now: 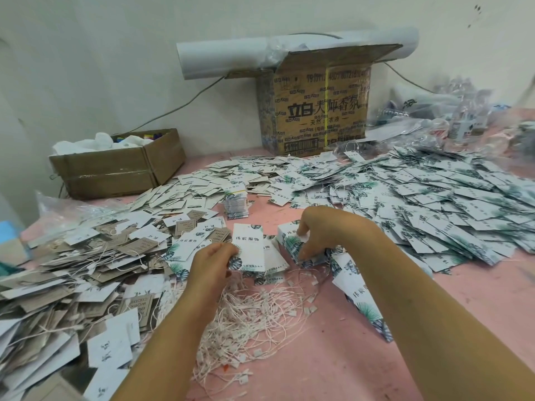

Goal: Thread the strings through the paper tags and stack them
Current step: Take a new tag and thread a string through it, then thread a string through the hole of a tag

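Tangled white strings lie heaped on the pink tabletop between your forearms. Just beyond them, your left hand pinches the lower edge of a white leaf-printed paper tag. Your right hand curls its fingers round a small stack of matching tags beside it.

A paper roll lies atop the tall carton; low box left.
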